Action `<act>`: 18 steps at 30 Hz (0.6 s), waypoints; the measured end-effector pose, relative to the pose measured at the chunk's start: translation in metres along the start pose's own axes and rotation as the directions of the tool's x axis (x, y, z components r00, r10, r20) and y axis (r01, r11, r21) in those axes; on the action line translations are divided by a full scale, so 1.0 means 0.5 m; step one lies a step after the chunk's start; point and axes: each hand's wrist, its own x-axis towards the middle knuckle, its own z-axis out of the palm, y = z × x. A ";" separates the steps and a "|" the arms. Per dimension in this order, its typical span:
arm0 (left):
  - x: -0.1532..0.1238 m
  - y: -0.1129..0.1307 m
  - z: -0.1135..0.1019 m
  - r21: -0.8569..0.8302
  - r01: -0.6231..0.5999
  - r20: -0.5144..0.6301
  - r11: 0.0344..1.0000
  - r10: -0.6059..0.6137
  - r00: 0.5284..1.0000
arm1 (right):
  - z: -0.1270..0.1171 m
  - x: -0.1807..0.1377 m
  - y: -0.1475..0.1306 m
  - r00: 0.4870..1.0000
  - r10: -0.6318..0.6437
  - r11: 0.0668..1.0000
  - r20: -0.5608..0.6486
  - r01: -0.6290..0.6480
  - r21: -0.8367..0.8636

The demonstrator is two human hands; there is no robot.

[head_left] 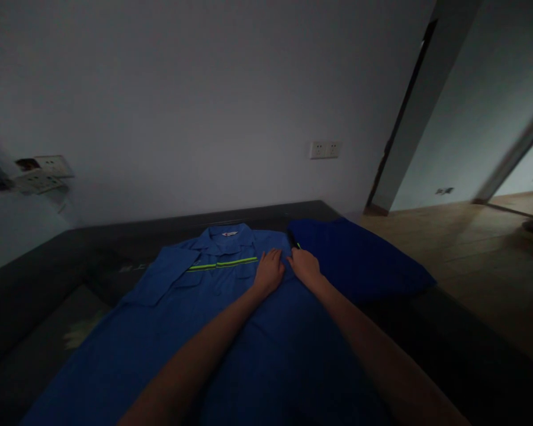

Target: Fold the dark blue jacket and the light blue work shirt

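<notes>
A blue work shirt (213,319) with a yellow-green reflective stripe (224,264) across the chest lies flat, collar away from me, on a dark surface (35,296). My left hand (270,272) rests flat on the shirt's chest, fingers spread, just right of the stripe. My right hand (304,266) lies beside it at the shirt's right shoulder, fingers curled at the seam where the right sleeve (359,260) spreads out to the right. Whether those fingers pinch the cloth I cannot make out. The room is dim.
A pale wall rises behind the dark surface, with a double socket (324,149) at the right and switch boxes (44,173) at the left. To the right lie a wooden floor (471,254) and a doorway.
</notes>
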 end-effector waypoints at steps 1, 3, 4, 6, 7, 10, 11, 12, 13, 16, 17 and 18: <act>0.001 -0.002 -0.001 -0.001 0.040 -0.008 0.999 -0.040 0.999 | 0.009 0.008 -0.007 1.000 0.023 1.000 -0.004 -0.023 -0.007; 0.000 -0.005 -0.002 0.003 0.076 -0.012 0.997 -0.076 0.997 | 0.023 0.017 -0.017 0.998 0.057 0.998 -0.011 -0.058 -0.029; -0.001 -0.005 -0.002 0.007 0.074 -0.011 0.997 -0.074 0.997 | 0.029 0.019 -0.018 0.998 0.064 0.997 -0.011 -0.065 -0.041; -0.004 -0.004 -0.001 0.015 0.053 0.002 0.998 -0.053 0.999 | 0.037 0.019 -0.018 0.998 0.057 0.996 -0.008 -0.057 -0.066; -0.006 -0.003 -0.001 0.017 0.043 0.009 0.999 -0.044 0.999 | 0.039 0.019 -0.016 0.999 0.044 0.996 -0.006 -0.045 -0.078; -0.008 -0.001 0.002 0.025 0.016 0.025 1.000 -0.016 1.000 | 0.039 0.023 -0.009 1.000 0.000 0.995 -0.001 0.000 -0.103; -0.008 -0.001 0.003 0.031 0.006 0.030 0.999 -0.007 1.000 | 0.037 0.026 -0.006 1.000 -0.013 0.994 0.002 0.013 -0.107; -0.008 -0.001 0.004 0.036 -0.002 0.034 0.999 0.000 0.999 | 0.033 0.030 -0.001 1.000 -0.025 0.994 0.005 0.025 -0.108; -0.008 -0.002 0.005 0.040 -0.007 0.039 0.999 0.006 0.999 | 0.026 0.035 0.005 0.999 -0.034 0.994 0.007 0.034 -0.106; -0.009 -0.005 0.007 0.042 -0.023 0.040 0.999 0.021 0.999 | -0.001 0.052 0.027 0.999 -0.040 0.996 -0.020 0.039 -0.083; -0.009 -0.006 0.008 0.042 -0.026 0.035 0.999 0.025 0.999 | -0.010 0.059 0.034 0.999 -0.037 0.997 -0.039 0.035 -0.070; -0.010 -0.006 0.009 0.042 -0.032 0.032 0.999 0.030 0.999 | -0.017 0.066 0.039 0.998 -0.035 0.998 -0.057 0.032 -0.053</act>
